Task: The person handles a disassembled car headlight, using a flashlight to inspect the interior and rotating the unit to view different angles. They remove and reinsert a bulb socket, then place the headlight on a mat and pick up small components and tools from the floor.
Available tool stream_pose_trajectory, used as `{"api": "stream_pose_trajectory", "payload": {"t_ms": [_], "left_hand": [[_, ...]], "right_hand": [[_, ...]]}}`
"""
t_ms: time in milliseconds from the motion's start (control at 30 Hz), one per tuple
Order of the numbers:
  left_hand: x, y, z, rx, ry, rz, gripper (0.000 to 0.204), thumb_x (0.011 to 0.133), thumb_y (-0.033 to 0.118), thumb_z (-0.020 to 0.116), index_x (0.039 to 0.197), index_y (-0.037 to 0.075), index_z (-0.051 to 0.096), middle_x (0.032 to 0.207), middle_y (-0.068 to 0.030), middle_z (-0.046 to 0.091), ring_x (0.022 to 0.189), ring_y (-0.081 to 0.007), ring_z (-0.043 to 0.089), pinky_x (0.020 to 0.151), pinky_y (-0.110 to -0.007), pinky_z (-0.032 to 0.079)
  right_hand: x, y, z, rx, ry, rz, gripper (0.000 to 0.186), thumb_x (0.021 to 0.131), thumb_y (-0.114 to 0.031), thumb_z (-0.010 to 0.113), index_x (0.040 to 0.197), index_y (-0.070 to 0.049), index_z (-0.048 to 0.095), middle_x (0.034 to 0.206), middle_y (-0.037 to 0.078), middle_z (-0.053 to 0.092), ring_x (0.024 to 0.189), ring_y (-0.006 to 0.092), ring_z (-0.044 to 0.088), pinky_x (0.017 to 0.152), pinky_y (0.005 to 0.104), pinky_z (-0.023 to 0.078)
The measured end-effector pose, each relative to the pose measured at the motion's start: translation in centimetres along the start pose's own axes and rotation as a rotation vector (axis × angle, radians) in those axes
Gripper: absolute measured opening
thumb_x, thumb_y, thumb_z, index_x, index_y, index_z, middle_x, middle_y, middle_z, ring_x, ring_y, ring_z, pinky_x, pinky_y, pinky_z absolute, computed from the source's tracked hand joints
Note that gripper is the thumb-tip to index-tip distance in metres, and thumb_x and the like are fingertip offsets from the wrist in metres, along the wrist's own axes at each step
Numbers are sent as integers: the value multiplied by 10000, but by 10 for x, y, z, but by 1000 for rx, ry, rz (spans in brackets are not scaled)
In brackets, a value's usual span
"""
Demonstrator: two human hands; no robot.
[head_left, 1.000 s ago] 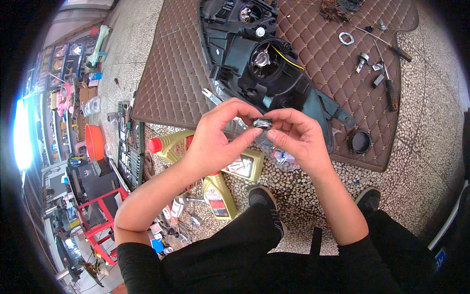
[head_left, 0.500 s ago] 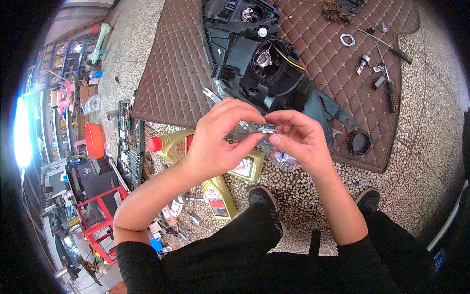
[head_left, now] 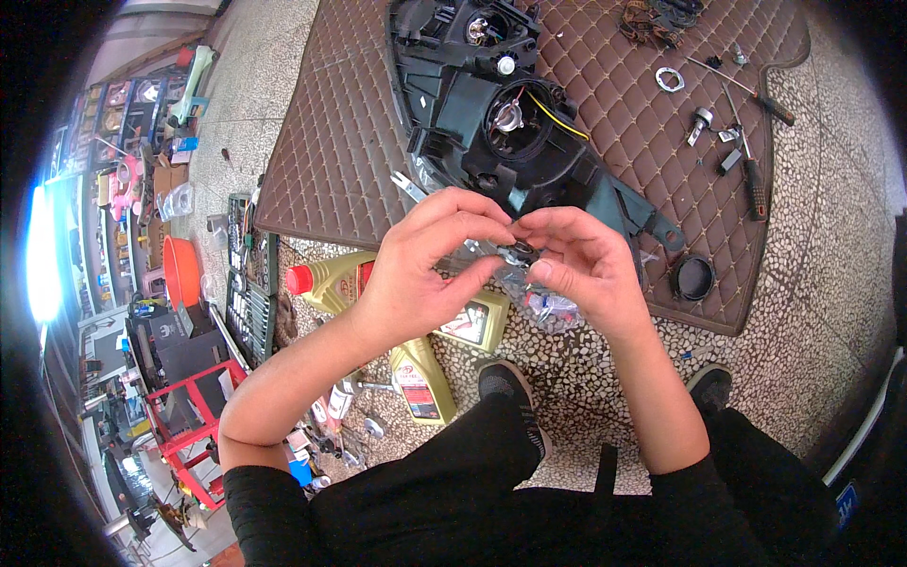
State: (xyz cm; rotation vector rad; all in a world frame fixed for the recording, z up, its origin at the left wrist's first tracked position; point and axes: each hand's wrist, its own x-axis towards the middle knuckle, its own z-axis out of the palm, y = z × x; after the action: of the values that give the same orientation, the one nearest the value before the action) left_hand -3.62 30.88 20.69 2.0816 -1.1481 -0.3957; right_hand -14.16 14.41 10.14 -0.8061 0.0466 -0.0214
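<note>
A small silver-and-dark metal part (head_left: 519, 251), perhaps a ring, sits between my two hands, partly covered by fingers. My left hand (head_left: 413, 269) pinches its left side, with the thumb below and the fingers curled above. On the other side, my right hand (head_left: 593, 274) has its thumb and fingertips closed on the part. Just beyond lies a black car headlight housing (head_left: 529, 142), back side up, with round openings and a yellow wire. Beneath my hands is a clear plastic bag (head_left: 556, 312), its contents hard to make out.
The headlight rests on a brown quilted mat (head_left: 331, 142). A silver ring (head_left: 670, 78), an LED bulb (head_left: 700, 125), screwdrivers (head_left: 756, 194) and a black round cap (head_left: 693, 277) lie at right. Yellow-green bottles (head_left: 421, 383) and a tool case (head_left: 250, 293) are at left.
The part has turned between my fingers and now shows a darker side. My right thumb has shifted slightly right, and my left fingers have loosened a little.
</note>
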Motion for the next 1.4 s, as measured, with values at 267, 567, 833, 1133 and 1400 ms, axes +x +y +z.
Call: {"api": "stream_pose_trajectory", "payload": {"t_ms": [267,567,833,1133,1400], "left_hand": [[-5,-7,9,-600,39,-389,353,882,-25,628,1225,-2,547,1116,-86,634,1009,-163,628,900,-313,511],[-8,-9,6,-938,-91,-639,295,972,107,589,1239,-10,539,1130,-76,631,1019,-146,623,925,-310,510],[-8,-9,9,-809,-63,-642,272,935,44,617,1199,6,565,1098,-65,638,992,-121,614,907,-279,498],[-9,-14,9,-764,-22,-653,241,931,54,631,1163,9,586,1058,-52,648,979,-104,609,892,-263,488],[-8,-13,7,-658,-30,-698,237,925,34,631,1154,3,580,1057,-47,645,974,-101,607,890,-262,488]], "right_hand": [[4,-4,9,-466,105,-365,426,776,5,749,1183,-20,624,1152,118,627,950,171,616,769,289,546],[4,-7,12,-693,175,-497,469,725,2,774,1172,-34,636,1125,136,644,905,210,651,740,308,547],[5,-4,14,-750,160,-486,482,721,5,773,1180,-48,635,1105,122,642,881,202,645,741,304,546],[6,1,14,-693,178,-442,439,738,8,757,1158,-36,634,1130,126,627,888,199,648,745,302,548],[6,4,14,-628,217,-376,371,780,-10,734,1138,-11,637,1096,129,635,878,183,656,716,289,548]]}}
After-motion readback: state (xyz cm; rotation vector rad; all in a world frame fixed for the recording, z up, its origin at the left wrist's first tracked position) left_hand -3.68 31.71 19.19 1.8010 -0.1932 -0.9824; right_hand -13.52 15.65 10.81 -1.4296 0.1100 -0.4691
